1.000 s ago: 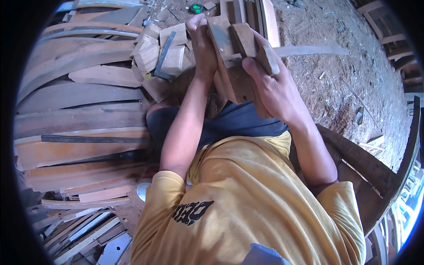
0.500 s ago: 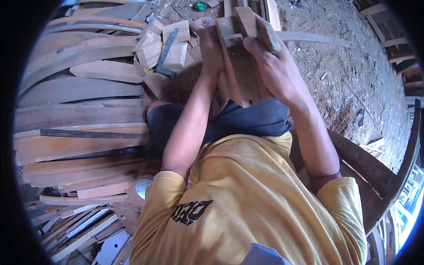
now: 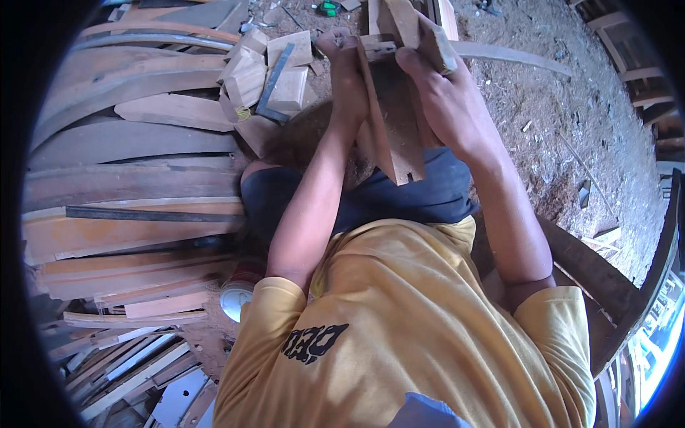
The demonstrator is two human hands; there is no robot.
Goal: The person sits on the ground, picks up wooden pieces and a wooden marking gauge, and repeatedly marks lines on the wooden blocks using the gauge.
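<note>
My left hand (image 3: pixel 348 89) is closed against the left side of a brown wooden piece (image 3: pixel 397 118) built like a trough, with a small notch at its near end. It is raised in front of my lap and slopes toward me. On its right side, my right hand (image 3: pixel 453 107) grips it together with a thick, angled wood block (image 3: pixel 437 46), the thumb lying along the top. Fingers of my right hand are mostly hidden behind the wood. Whether the block is joined to the wooden piece I cannot tell.
Cut wooden blocks (image 3: pixel 246 75) and a dark metal square (image 3: pixel 275 85) lie to the left. Stacked curved boards (image 3: pixel 135 150) fill the left side, a black metal bar (image 3: pixel 143 213) on them. A can (image 3: pixel 237 299) stands by my left elbow. Sawdust covers the ground (image 3: pixel 528 128).
The near end of the wooden piece has swung slightly down and right, showing more of its inner face. Both hands keep their hold, and the whole view has shifted a little.
</note>
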